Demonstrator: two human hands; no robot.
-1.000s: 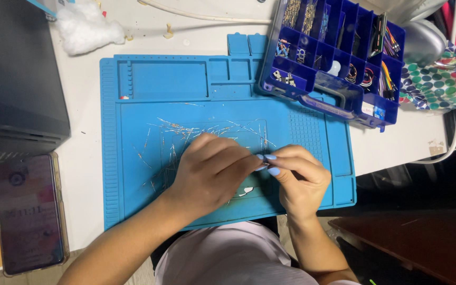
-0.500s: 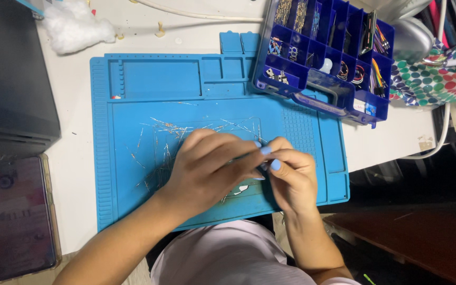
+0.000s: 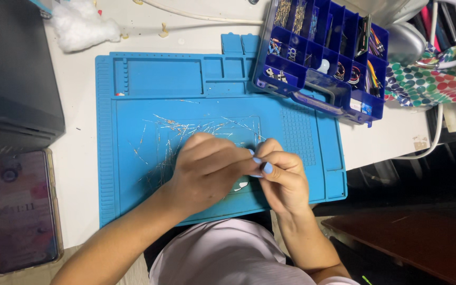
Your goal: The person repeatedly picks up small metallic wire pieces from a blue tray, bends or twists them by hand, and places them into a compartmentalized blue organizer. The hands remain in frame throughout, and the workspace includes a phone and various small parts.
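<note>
My left hand (image 3: 207, 171) and my right hand (image 3: 283, 177) meet over the near middle of a blue work mat (image 3: 133, 95). Their fingertips pinch together on a small thin wire part that is mostly hidden between them. Several thin wire-leaded parts (image 3: 186, 132) lie scattered on the mat just beyond and to the left of my hands. A small pale piece (image 3: 241, 186) lies on the mat under my hands.
A dark blue compartment box (image 3: 323, 58) with small parts stands at the mat's far right corner. A black box (image 3: 11, 84) sits at left, a phone (image 3: 22, 211) in front of it. White fluff (image 3: 83, 26) lies at the back. Dotted fabric (image 3: 428, 79) at right.
My hands stay pinched together in the same place on the mat; only the camera view has shifted slightly.
</note>
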